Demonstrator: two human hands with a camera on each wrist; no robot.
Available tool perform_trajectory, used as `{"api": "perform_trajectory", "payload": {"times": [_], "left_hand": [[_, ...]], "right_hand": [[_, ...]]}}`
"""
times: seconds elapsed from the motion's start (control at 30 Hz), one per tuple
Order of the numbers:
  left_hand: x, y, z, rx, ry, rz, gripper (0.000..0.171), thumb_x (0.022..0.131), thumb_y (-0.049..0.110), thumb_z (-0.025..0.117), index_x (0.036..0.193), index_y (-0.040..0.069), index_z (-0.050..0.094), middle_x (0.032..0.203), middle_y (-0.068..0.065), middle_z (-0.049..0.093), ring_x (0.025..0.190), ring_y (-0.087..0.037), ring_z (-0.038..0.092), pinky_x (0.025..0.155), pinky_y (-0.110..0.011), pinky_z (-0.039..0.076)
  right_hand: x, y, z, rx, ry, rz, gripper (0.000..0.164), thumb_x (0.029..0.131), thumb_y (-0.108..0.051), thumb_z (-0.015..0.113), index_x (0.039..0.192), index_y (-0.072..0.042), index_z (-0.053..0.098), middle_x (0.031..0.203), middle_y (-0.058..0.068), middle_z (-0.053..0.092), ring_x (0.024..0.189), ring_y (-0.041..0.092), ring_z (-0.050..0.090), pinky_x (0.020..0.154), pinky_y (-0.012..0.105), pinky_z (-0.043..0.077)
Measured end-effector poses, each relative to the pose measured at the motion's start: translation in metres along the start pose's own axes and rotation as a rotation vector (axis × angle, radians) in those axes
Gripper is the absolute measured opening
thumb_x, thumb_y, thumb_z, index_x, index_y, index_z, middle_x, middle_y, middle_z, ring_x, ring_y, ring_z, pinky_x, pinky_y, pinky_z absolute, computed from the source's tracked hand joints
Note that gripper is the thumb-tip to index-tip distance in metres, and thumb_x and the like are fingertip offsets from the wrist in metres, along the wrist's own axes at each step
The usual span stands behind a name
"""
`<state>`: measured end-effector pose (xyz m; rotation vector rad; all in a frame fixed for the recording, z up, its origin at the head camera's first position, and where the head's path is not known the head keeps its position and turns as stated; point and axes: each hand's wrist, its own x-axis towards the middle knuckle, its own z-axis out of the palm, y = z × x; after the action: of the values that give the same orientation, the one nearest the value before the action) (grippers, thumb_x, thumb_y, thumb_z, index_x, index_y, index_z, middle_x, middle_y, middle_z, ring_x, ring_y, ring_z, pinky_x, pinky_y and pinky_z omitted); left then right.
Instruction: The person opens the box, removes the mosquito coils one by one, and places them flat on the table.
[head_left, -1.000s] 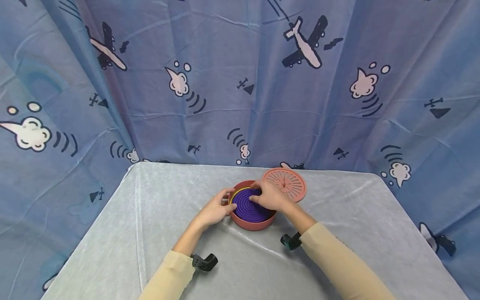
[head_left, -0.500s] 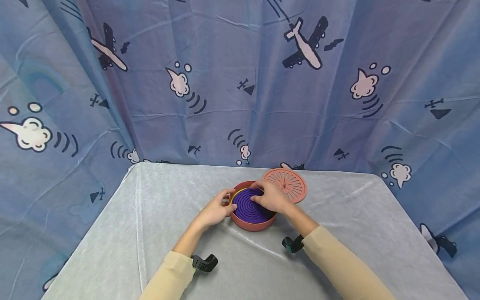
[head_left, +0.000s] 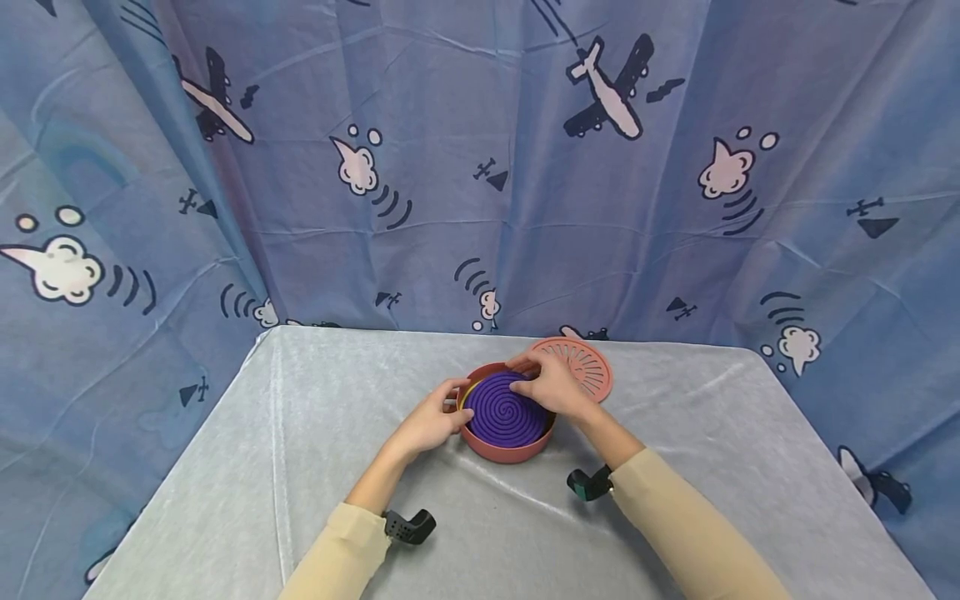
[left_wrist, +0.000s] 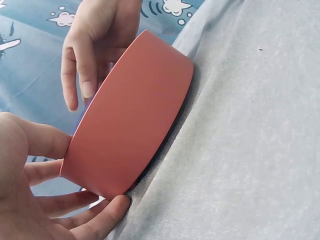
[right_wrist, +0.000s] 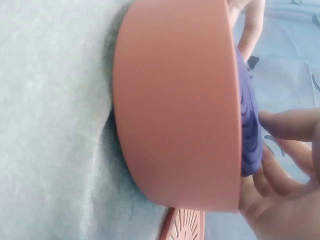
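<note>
A round terracotta-coloured dish (head_left: 506,454) stands on the table in the head view. In its mouth lies a purple spiral-ridged disc (head_left: 506,417), tilted so that one edge rises above the rim in the right wrist view. Along the dish's left inner side shows a thin yellow edge (head_left: 463,395). My left hand (head_left: 432,417) holds the dish at its left, with fingers curled against its wall in the left wrist view. My right hand (head_left: 553,385) pinches the disc's raised upper right edge, one fingertip on its face and other fingers behind it.
A slotted orange lid (head_left: 592,367) lies flat on the table behind the dish to the right, partly covered by my right hand. The grey cloth-covered table (head_left: 360,358) ends at a blue patterned curtain (head_left: 420,250) at the back and sides.
My right hand has moved slightly to the right, and the disc has risen at its right side, its spiral now showing more fully. The left hand and dish have not moved.
</note>
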<state>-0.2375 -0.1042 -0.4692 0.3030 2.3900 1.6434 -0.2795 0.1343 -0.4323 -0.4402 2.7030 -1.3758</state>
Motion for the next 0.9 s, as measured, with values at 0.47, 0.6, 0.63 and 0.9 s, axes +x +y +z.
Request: {"api": "perform_trajectory", "payload": {"times": [0.47,0.6,0.63,0.9], "left_hand": [[-0.002,0.002,0.000,-0.004,-0.004,-0.006,0.054,0.099,0.014,0.063,0.150,0.010,0.046,0.147,-0.024,0.046,0.123,-0.034,0.058,0.086,-0.035,0.058],[-0.001,0.001,0.001,-0.009,-0.006,-0.008,0.053,0.099,0.014,0.063,0.150,0.011,0.047,0.147,-0.024,0.046,0.123,-0.034,0.058,0.087,-0.036,0.058],[-0.002,0.001,0.001,-0.011,-0.007,-0.007,0.053,0.099,0.014,0.064,0.150,0.011,0.047,0.147,-0.024,0.046,0.122,-0.034,0.058,0.086,-0.036,0.058],[-0.001,0.001,0.002,-0.011,0.003,-0.006,0.053,0.099,0.013,0.063,0.150,0.010,0.047,0.147,-0.024,0.045,0.122,-0.035,0.058,0.087,-0.035,0.058]], "right_hand": [[-0.001,0.003,0.005,0.195,-0.079,0.156,0.042,0.089,-0.008,0.077,0.130,-0.011,0.067,0.130,0.014,0.063,0.118,0.030,0.059,0.099,0.046,0.052],[-0.001,0.003,0.007,0.208,-0.064,0.176,0.042,0.089,-0.007,0.076,0.130,-0.011,0.067,0.132,0.015,0.062,0.120,0.032,0.058,0.102,0.048,0.050],[-0.001,0.002,0.006,0.206,-0.058,0.182,0.041,0.090,-0.007,0.076,0.130,-0.011,0.067,0.132,0.015,0.061,0.121,0.032,0.056,0.102,0.048,0.050],[-0.008,-0.014,-0.006,0.250,-0.031,0.176,0.044,0.090,-0.006,0.075,0.133,-0.009,0.064,0.129,0.017,0.059,0.118,0.034,0.056,0.093,0.043,0.055]]}}
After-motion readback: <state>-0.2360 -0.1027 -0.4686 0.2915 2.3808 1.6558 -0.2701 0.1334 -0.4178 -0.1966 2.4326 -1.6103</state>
